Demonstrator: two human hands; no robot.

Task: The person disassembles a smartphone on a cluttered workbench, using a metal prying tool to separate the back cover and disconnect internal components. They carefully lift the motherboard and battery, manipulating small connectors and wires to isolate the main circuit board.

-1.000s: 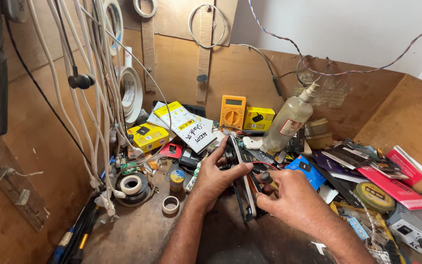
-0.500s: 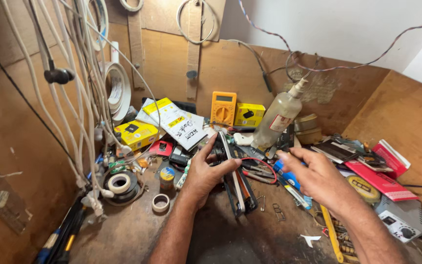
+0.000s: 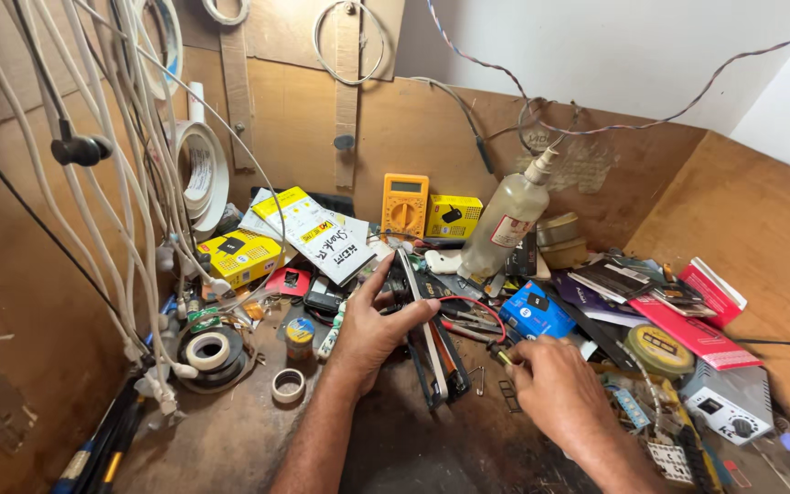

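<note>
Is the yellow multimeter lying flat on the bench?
No, the multimeter stands upright against the back wall, beside a yellow box.

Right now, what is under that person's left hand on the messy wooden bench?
Under the left hand lies a dark opened phone with its pale edge strip. The palm covers its left part, so what lies there is hidden.
</note>
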